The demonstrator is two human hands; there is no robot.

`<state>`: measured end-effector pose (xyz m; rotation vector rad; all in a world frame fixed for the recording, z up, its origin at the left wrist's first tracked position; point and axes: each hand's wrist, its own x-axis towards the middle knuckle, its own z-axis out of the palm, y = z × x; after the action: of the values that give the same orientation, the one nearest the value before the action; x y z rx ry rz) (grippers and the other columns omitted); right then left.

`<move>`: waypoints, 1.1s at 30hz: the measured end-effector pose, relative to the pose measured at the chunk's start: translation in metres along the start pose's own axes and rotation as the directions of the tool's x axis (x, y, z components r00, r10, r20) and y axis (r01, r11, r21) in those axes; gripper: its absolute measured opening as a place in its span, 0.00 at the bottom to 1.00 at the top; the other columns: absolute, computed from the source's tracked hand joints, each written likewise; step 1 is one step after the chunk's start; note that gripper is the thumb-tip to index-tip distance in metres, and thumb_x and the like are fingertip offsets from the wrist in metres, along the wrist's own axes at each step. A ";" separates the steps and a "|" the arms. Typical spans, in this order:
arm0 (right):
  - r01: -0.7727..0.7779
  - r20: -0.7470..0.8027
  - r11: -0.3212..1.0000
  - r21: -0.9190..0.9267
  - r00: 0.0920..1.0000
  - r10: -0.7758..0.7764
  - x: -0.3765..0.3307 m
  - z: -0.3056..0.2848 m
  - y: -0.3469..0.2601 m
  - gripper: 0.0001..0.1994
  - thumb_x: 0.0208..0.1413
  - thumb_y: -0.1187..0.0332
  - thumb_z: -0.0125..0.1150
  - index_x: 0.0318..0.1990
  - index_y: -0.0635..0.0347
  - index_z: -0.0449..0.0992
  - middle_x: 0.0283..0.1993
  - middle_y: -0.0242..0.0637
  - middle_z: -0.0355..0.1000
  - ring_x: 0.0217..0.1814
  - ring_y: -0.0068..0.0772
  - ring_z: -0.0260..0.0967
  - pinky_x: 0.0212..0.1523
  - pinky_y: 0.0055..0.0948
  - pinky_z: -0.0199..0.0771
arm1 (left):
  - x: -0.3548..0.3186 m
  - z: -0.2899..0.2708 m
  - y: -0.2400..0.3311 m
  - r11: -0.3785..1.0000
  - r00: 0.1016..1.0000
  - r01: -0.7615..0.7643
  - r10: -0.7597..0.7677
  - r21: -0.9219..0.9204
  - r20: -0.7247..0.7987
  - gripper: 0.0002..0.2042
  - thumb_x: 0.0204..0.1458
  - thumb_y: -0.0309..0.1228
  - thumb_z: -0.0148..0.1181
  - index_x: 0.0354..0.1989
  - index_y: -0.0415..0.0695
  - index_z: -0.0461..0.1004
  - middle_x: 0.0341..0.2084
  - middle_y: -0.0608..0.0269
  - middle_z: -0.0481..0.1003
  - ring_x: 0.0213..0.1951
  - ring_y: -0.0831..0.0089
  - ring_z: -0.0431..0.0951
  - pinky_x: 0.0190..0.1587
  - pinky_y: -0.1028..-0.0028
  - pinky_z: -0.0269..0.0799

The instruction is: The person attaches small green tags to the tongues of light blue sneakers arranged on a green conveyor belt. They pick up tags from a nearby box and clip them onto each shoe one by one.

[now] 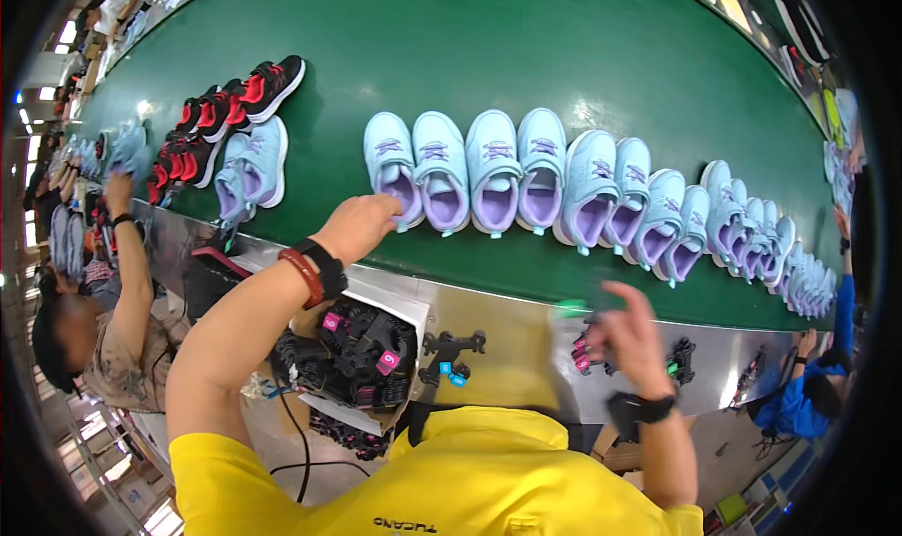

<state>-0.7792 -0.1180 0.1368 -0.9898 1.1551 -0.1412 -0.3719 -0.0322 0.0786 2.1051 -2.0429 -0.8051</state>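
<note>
Head view: left hand has its fingers closed on the heel collar of the end shoe, light blue with purple lining, sole down on the green counter. Grip is at the heel, probably because the opening faces the person and that's the nearest bit to catch.

Right of those fingers, blue shoes run off in a row, toes pointing away, heels near; likely lined up so pairs stay together and openings stay reachable.

Right hand is blurred over the counter's near edge; can't tell whether its fingers are open or gripping. Just beside them, a dark and green smear, unclear. Around and below, tagged black pieces lie on the steel ledge.

Below the left fingers, an open carton is full of black pieces, presumably parked there for quick reach. Between the hands, one loose piece with blue tags.

Left of the left fingers, well apart: blue pair beside black-red shoes.
</note>
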 end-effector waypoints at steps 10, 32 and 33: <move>0.020 0.144 0.994 0.104 0.989 -0.035 0.104 0.181 -0.005 0.20 0.62 0.70 0.49 0.61 0.63 0.62 0.23 0.33 0.70 0.17 0.19 0.64 0.19 0.23 0.68 | 0.014 -0.006 -0.002 0.999 0.999 -0.039 0.039 -0.022 -0.002 0.07 0.48 0.30 0.62 0.33 0.42 0.73 0.28 0.51 0.76 0.34 0.51 0.77 0.37 0.57 0.72; 0.098 0.278 0.994 0.036 0.955 -0.105 0.108 0.189 -0.001 0.19 0.60 0.69 0.53 0.59 0.60 0.69 0.20 0.27 0.68 0.18 0.15 0.59 0.22 0.20 0.64 | 0.016 -0.010 -0.004 0.964 0.969 -0.221 0.200 0.145 0.145 0.08 0.50 0.29 0.55 0.38 0.43 0.72 0.28 0.56 0.76 0.32 0.55 0.78 0.35 0.60 0.73; 0.076 0.308 0.996 0.050 0.947 -0.088 0.112 0.188 -0.002 0.18 0.61 0.68 0.53 0.58 0.60 0.70 0.21 0.27 0.68 0.19 0.15 0.59 0.22 0.20 0.64 | 0.013 -0.009 -0.006 0.961 0.973 -0.220 0.203 0.166 0.111 0.10 0.50 0.29 0.55 0.41 0.44 0.71 0.29 0.56 0.76 0.32 0.56 0.78 0.34 0.60 0.73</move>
<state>-0.5757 -0.0727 0.0697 -0.9878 0.8207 -0.0694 -0.3633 -0.0471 0.0801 1.9160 -2.4208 -0.7254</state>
